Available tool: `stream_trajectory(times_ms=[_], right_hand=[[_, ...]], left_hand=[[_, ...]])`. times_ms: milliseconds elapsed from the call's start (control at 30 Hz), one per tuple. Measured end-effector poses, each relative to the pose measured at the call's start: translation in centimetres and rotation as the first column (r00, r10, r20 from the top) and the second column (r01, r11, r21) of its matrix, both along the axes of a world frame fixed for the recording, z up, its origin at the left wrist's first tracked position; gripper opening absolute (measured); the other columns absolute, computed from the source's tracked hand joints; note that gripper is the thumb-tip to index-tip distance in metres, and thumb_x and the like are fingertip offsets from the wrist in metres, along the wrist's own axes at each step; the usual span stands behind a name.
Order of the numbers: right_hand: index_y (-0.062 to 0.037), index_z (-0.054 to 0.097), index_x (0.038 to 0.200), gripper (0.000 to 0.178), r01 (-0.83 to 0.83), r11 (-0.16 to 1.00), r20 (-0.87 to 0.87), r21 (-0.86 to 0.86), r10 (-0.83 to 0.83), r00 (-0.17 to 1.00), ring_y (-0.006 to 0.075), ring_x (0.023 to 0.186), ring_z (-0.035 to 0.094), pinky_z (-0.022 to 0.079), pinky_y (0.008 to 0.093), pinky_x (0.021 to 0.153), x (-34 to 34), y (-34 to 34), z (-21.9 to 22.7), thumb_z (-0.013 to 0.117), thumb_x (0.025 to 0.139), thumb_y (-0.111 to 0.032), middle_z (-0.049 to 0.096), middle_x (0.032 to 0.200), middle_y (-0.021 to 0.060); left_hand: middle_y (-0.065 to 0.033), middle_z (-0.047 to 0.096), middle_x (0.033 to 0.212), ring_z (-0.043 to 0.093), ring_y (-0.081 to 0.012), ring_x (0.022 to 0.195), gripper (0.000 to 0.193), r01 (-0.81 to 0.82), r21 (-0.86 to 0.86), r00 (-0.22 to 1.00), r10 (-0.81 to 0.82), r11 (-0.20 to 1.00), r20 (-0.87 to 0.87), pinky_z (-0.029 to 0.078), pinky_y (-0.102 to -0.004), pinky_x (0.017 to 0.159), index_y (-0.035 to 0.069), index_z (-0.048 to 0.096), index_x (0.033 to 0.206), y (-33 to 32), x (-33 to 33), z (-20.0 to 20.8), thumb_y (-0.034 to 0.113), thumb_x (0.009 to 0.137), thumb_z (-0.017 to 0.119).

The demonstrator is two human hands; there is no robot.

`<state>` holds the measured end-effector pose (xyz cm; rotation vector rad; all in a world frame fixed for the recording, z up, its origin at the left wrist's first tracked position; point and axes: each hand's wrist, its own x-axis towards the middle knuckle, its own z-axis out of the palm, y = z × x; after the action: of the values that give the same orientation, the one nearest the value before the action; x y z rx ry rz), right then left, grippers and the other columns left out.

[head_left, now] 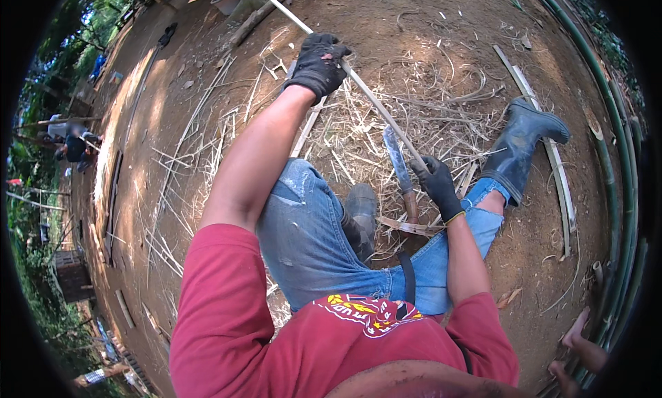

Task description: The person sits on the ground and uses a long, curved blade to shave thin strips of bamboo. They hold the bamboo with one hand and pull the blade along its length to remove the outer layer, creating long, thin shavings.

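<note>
Your long, slender, pale wooden-looking strip (379, 107) slants above the shaving-strewn brown earth floor (386, 12), from the far upper left down toward your right leg; your black-gloved left grip (319, 65) is closed around it partway along, and your black-gloved right grip (436, 183) is wrapped about it near its lower end; it should be light, fairly stiff yet springy over that length, dry rather than slippery, with edges that may splinter; taking hold at two well-parted places should steady it best; mind the wooden-handled, long-bladed metal knife (398, 160) just beside your right grip.
</note>
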<state>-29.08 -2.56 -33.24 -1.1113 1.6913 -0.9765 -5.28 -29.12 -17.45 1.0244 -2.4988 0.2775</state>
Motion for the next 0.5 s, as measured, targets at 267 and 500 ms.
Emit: stream_trajectory(times_ms=[267,500], right_hand=[[-0.0008,0.065,0.112,0.049,-0.09,0.995,0.575,0.033,0.055,0.817,0.0071,0.042,0.052,0.041,0.0208,0.039,6.2,4.1,9.7,0.044,0.103,-0.044,0.057,0.063,0.0011],[0.0027,0.059,0.11,0.05,0.031,0.999,0.809,-0.009,-0.01,0.588,0.0082,0.037,0.05,0.039,0.0201,0.035,10.2,7.1,10.2,0.038,0.105,-0.043,0.06,0.064,0.0036]], left_hand=[[-0.0181,0.058,0.13,0.063,-0.029,0.11,0.068,0.353,0.744,0.663,0.41,0.567,-0.626,0.052,-0.0376,0.093,0.001,0.032,0.146,1.8,-2.3,3.8,0.029,0.093,0.064],[-0.0153,0.06,0.128,0.065,-0.0225,0.106,0.056,0.62,0.784,0.752,0.267,0.023,-0.602,0.057,-0.0326,0.088,0.001,0.04,0.142,3.9,-3.0,5.0,0.027,0.097,0.06]])
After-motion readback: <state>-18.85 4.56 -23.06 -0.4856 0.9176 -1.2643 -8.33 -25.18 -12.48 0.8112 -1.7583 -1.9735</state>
